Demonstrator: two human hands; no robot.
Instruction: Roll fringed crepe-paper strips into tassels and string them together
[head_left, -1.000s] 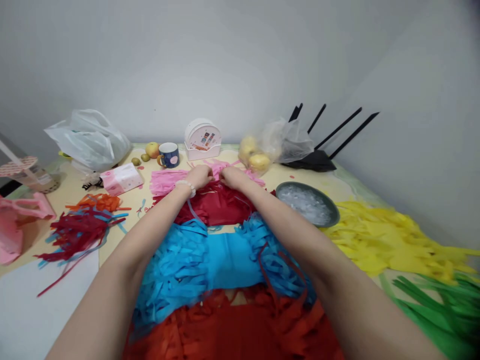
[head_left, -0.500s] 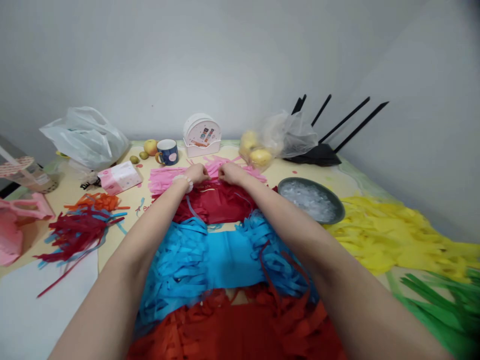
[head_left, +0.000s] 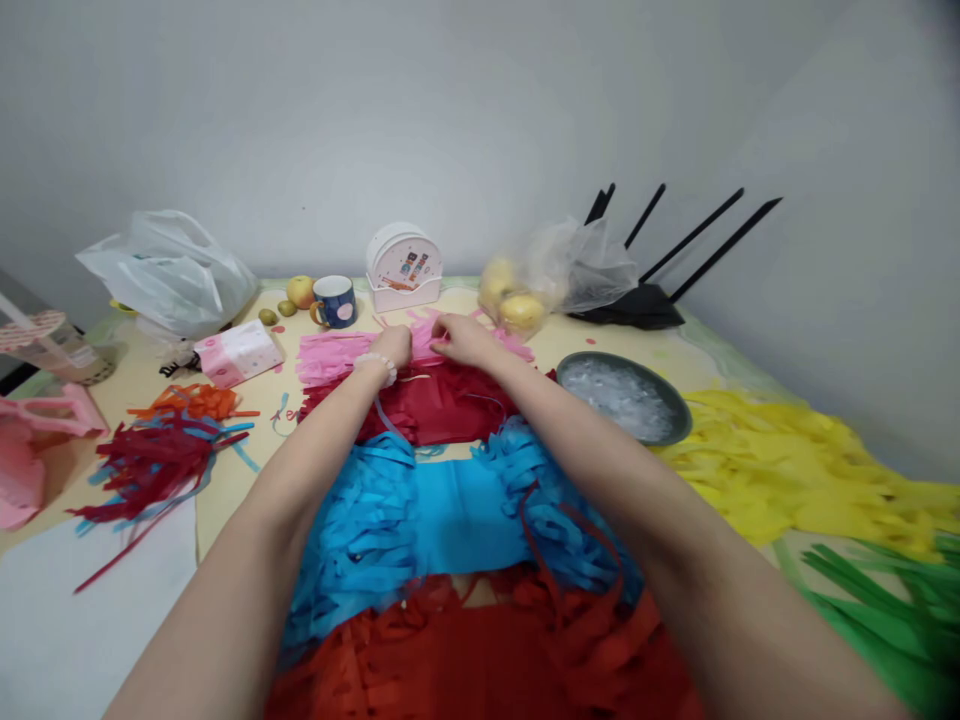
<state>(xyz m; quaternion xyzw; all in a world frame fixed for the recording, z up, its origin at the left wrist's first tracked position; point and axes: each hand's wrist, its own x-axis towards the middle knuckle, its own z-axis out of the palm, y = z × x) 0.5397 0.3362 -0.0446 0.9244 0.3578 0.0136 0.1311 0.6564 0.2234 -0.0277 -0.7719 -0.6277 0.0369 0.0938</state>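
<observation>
Well out over the counter (head_left: 225,485), both hands meet at the pink fringed paper (head_left: 330,355), which lies at the far end of the row, just past the dark red fringed paper (head_left: 442,405). The left hand (head_left: 392,347) is curled, pinching its edge; the right hand (head_left: 461,340) grips a pink strip beside it. Blue fringed paper (head_left: 450,510) lies under the forearms, and a grey bowl (head_left: 622,396) sits to the right.
</observation>
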